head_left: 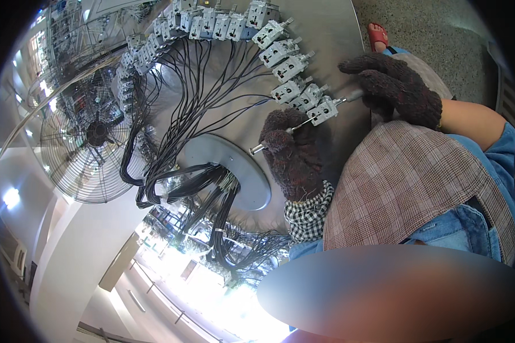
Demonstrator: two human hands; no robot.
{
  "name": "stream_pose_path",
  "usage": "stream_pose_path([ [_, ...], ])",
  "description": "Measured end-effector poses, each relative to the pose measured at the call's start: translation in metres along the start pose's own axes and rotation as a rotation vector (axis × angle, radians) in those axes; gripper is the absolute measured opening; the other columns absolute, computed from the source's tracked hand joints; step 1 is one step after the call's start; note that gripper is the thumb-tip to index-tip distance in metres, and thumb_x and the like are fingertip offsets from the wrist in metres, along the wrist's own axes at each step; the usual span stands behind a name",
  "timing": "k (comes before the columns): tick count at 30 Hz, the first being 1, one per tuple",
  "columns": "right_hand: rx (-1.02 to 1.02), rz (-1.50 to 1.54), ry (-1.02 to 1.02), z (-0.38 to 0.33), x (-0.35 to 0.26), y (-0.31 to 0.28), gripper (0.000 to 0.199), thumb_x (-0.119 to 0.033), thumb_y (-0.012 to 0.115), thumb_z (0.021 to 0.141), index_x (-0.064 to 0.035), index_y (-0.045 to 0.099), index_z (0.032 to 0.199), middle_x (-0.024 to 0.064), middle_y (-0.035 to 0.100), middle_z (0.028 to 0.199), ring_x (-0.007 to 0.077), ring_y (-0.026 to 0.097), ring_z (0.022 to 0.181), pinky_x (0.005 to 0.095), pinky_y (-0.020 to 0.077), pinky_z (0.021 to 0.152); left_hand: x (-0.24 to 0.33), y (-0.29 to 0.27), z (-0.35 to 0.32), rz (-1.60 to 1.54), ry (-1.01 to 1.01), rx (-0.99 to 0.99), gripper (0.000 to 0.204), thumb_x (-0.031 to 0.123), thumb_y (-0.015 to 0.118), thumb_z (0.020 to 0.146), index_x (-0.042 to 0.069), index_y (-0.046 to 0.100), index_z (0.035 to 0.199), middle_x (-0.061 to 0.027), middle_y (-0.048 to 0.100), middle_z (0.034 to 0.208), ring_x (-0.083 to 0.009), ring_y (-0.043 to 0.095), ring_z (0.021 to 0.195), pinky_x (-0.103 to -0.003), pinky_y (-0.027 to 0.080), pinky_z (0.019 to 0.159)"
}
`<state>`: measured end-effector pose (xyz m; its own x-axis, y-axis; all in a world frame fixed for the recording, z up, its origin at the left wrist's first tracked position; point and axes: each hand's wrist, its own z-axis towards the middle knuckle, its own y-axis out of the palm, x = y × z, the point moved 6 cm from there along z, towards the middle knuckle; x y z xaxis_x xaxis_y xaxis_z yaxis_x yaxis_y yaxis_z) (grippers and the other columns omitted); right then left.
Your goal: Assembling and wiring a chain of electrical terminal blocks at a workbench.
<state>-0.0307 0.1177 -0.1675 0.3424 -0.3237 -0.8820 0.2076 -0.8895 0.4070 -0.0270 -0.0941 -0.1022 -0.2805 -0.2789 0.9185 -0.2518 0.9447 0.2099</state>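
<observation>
My left hand (294,157), in a dark knitted glove, is closed around a thin metal rod (258,148) with a wider end. The rod's narrow tip reaches the nearest grey metal housing (324,111), at the near end of a curved row. On that housing's other side, my right hand (397,88), gloved alike, has its fingers bent around a short silver cylindrical piece (353,96), in line with the housing's protruding shaft. Its forefinger points out above the piece. Other housings (290,67) of the same kind stand along the metal table (337,34), with black wires running from them.
The black wires (180,114) gather into a bundle passing through an oval grey plate (254,186). A round wire-guarded fan (94,134) stands at the left. More wired parts hang beyond the lower table edge. Someone's foot in a red sandal (377,35) is at the top right.
</observation>
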Motion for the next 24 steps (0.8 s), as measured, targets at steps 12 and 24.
stream_pose_path([
  [12,-0.080,-0.343,-0.179,0.000,-0.020,0.002,0.034,-0.007,0.059,0.086,-0.0049,0.055,0.119,0.0141,0.050,0.129,0.0137,0.060,0.085,0.0233,0.0525,0.066,-0.002,-0.008,0.005,-0.192,-0.017,-0.206,0.043,0.034,0.064,0.088,0.006,0.052,0.119,-0.0113,0.062,0.107,-0.0289,0.063,0.100,-0.050,0.052,0.091],
  [24,-0.099,0.039,0.231,0.003,-0.010,0.004,0.031,-0.008,0.057,0.087,-0.0064,0.058,0.118,0.0094,0.050,0.121,0.0100,0.058,0.082,0.0225,0.0504,0.064,0.002,-0.004,0.002,-0.127,-0.023,-0.178,0.041,0.036,0.062,0.089,0.005,0.052,0.115,-0.0102,0.061,0.105,-0.0293,0.063,0.098,-0.049,0.052,0.090],
])
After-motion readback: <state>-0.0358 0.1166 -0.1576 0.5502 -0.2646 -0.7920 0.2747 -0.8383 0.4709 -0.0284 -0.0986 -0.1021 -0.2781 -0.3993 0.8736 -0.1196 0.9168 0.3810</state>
